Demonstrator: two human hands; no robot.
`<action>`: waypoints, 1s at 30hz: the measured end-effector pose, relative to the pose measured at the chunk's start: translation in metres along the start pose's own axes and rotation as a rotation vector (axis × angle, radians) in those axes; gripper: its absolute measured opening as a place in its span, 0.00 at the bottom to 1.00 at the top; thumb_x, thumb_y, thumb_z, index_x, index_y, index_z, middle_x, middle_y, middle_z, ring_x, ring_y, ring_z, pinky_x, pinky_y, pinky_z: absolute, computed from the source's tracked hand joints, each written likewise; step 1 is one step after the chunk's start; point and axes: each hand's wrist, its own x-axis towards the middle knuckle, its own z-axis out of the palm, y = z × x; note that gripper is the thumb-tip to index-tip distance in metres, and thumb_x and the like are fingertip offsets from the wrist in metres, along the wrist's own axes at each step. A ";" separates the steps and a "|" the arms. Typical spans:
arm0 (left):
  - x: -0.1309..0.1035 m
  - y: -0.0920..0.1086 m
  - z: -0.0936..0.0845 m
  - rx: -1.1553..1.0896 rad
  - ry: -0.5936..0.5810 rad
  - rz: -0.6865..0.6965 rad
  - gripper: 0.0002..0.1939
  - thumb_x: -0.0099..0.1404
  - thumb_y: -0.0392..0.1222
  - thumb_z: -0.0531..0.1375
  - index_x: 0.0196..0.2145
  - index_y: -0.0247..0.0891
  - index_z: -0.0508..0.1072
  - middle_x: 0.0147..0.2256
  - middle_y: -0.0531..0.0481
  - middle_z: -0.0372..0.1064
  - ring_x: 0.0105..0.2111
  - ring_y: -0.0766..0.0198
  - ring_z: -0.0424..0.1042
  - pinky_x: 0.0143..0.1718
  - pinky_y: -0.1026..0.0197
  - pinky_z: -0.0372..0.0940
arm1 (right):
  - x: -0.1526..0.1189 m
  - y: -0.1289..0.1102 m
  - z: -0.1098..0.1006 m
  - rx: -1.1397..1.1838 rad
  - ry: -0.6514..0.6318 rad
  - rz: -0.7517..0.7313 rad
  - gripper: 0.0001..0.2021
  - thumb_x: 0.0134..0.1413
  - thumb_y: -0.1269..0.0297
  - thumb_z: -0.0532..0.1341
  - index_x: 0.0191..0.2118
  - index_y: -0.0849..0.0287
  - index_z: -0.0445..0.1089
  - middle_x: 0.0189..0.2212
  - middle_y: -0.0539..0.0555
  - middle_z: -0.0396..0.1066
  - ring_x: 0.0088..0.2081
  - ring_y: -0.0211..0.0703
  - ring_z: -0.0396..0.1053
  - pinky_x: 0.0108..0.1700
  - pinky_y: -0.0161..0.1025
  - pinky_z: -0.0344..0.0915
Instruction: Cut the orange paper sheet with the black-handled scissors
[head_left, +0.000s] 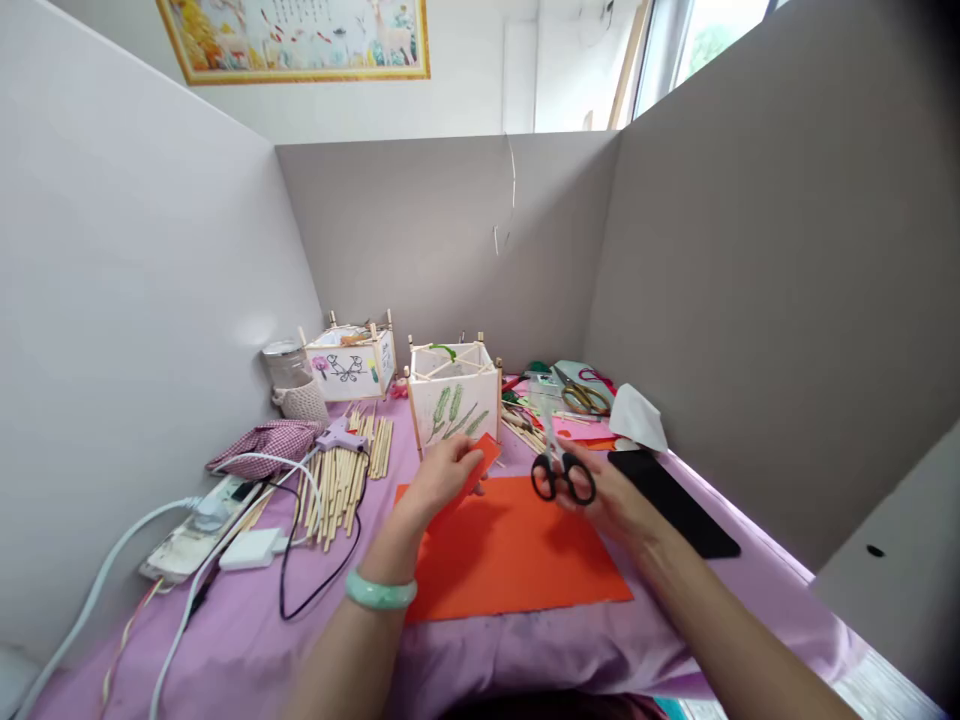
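Observation:
My left hand (448,474), with a green bangle at the wrist, pinches a folded orange-red paper piece (486,455) above a large orange-red sheet (517,560) lying on the purple cloth. In my right hand (592,487) are black-handled scissors (562,477), held over the sheet's right part with the blades pointing up and away; the blades look blurred. Just beyond my left hand stands a white box lantern (455,400) with wooden sticks at its corners and green plant drawings on its side.
Wooden sticks (335,485), a lilac glue gun (341,436), cables and a power strip (180,545) lie left. A second box lantern (351,368) and a jar (296,380) stand behind. Right are a black tablet-like slab (675,503), gold-handled scissors (583,396) and white tissue (639,417).

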 end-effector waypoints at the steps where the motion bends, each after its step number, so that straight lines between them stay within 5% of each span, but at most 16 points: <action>1: 0.003 -0.003 0.001 -0.061 0.006 0.001 0.07 0.59 0.45 0.54 0.28 0.39 0.65 0.24 0.53 0.70 0.21 0.64 0.72 0.23 0.64 0.63 | 0.002 0.004 0.003 0.053 -0.047 0.064 0.22 0.50 0.54 0.64 0.51 0.52 0.63 0.37 0.54 0.71 0.35 0.41 0.70 0.31 0.34 0.61; 7: 0.012 -0.030 0.007 -0.253 0.004 0.016 0.10 0.55 0.46 0.59 0.28 0.36 0.67 0.23 0.52 0.70 0.19 0.66 0.70 0.23 0.64 0.64 | 0.000 0.012 0.002 -0.037 -0.198 0.156 0.28 0.44 0.58 0.68 0.53 0.53 0.63 0.39 0.52 0.69 0.39 0.44 0.72 0.34 0.35 0.63; 13: 0.002 -0.022 0.004 -0.397 -0.086 -0.109 0.11 0.53 0.45 0.60 0.31 0.36 0.65 0.27 0.48 0.74 0.22 0.63 0.73 0.26 0.62 0.66 | 0.009 0.005 -0.006 -0.479 -0.088 0.154 0.24 0.43 0.60 0.68 0.48 0.59 0.69 0.31 0.49 0.68 0.29 0.35 0.66 0.32 0.34 0.61; 19: 0.000 -0.020 -0.002 -0.368 -0.069 -0.100 0.11 0.54 0.45 0.60 0.32 0.35 0.67 0.29 0.48 0.74 0.18 0.69 0.69 0.20 0.67 0.60 | 0.016 -0.027 -0.021 -0.688 -0.295 0.295 0.23 0.43 0.55 0.68 0.47 0.58 0.73 0.30 0.50 0.69 0.28 0.35 0.65 0.30 0.33 0.62; 25: 0.000 -0.020 0.000 -0.334 -0.050 -0.090 0.18 0.55 0.53 0.62 0.35 0.35 0.68 0.27 0.49 0.73 0.17 0.70 0.68 0.20 0.67 0.60 | 0.022 -0.011 -0.025 -0.593 -0.305 0.334 0.22 0.45 0.56 0.65 0.46 0.61 0.70 0.26 0.49 0.69 0.23 0.35 0.66 0.24 0.32 0.62; 30: 0.000 -0.021 0.002 -0.398 -0.068 -0.113 0.16 0.53 0.50 0.63 0.31 0.34 0.68 0.27 0.47 0.74 0.21 0.65 0.72 0.26 0.63 0.66 | 0.020 0.007 -0.020 -0.567 -0.354 0.334 0.22 0.44 0.57 0.66 0.45 0.61 0.70 0.25 0.49 0.70 0.23 0.36 0.67 0.23 0.31 0.60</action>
